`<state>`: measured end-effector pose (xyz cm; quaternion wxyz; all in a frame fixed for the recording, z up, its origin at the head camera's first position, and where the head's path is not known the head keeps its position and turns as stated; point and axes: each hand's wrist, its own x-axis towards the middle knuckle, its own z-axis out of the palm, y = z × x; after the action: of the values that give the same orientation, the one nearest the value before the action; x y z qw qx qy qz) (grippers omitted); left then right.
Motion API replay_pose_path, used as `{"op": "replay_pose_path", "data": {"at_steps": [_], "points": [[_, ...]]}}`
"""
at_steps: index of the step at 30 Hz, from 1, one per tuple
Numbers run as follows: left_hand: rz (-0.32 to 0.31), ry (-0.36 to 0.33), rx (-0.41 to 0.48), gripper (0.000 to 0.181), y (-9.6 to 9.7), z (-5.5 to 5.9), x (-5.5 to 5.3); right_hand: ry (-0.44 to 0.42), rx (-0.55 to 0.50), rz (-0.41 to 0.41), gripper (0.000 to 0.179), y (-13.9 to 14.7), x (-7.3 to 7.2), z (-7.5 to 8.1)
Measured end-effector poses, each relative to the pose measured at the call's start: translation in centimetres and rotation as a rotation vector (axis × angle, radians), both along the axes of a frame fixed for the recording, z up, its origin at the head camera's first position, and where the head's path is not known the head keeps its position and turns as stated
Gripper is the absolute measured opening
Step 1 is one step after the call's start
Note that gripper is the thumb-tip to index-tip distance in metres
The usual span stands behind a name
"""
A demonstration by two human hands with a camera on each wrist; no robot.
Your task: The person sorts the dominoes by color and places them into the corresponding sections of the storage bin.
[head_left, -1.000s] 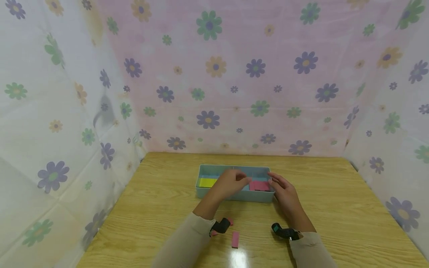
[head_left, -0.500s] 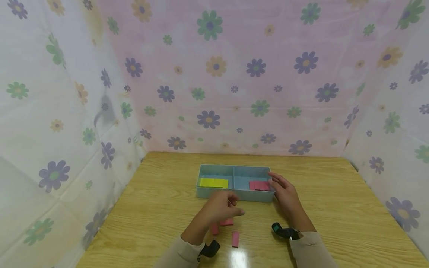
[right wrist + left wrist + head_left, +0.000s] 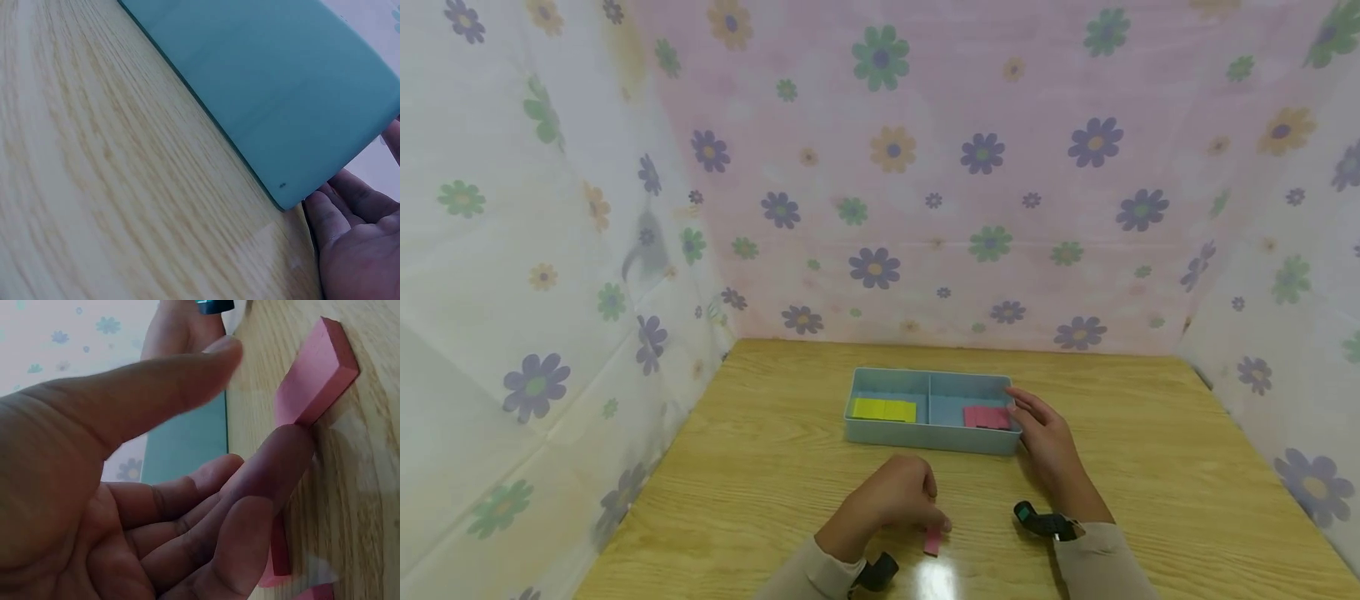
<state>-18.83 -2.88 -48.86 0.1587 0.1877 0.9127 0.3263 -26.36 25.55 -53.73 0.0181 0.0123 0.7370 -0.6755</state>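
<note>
My left hand (image 3: 895, 496) is low over the table, with a fingertip at the near end of a pink rectangular block (image 3: 319, 372). The thumb stands apart from that block in the left wrist view. Two more pink pieces, one a dark-edged block (image 3: 280, 550), lie under the fingers, partly hidden. In the head view only one loose pink block (image 3: 932, 543) shows beside the thumb. My right hand (image 3: 1051, 446) rests against the right end of a light blue two-compartment box (image 3: 932, 437), fingers at its rim and end wall.
Yellow blocks (image 3: 883, 410) lie in the box's left compartment and pink blocks (image 3: 987, 417) in the right one, a divider (image 3: 929, 400) between them. The wooden table (image 3: 760, 467) meets flower-patterned cloth (image 3: 940, 250) at the back and sides.
My left hand has come out of the box's right compartment, back toward me, and down to the loose pink blocks. My right hand has stayed at the box's end.
</note>
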Motion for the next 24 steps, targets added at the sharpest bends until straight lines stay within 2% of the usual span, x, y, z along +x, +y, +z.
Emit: {"op": "replay_pose_path", "data": {"at_steps": [5, 12, 18, 24], "points": [[0.008, 0.003, -0.014, 0.038, 0.32, 0.08, 0.40, 0.011, 0.007, 0.004, 0.053, 0.06, -0.11, -0.17], [-0.008, 0.047, -0.042, 0.037, 0.70, -0.07, 0.51, 0.028, -0.006, 0.007, 0.056, 0.04, -0.18, -0.20], [0.020, 0.072, -0.036, 0.035, 0.64, 0.03, 0.36, 0.051, -0.014, 0.021, 0.059, -0.03, 0.04, -0.12], [0.047, 0.093, -0.029, 0.035, 0.53, 0.21, 0.26, 0.037, -0.008, 0.021, 0.058, 0.00, 0.05, 0.02]]}}
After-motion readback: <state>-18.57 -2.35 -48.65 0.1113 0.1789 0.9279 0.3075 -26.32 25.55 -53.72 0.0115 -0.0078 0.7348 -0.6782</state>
